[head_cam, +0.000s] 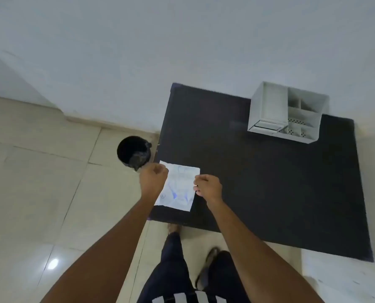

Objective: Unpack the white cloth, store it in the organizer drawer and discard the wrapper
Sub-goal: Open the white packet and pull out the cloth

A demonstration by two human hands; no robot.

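Observation:
A flat white packet with faint blue print, the wrapped cloth, is held over the near left corner of the black table. My left hand is closed on its upper left edge. My right hand pinches its right edge. The cloth itself is hidden inside the wrapper. The white organizer stands at the table's far right, with open compartments on its right and a drawer front at its lower left. A black bin sits on the floor just left of the table.
A white wall runs behind the table. Beige floor tiles spread to the left. My legs in dark trousers and my feet stand at the table's near edge.

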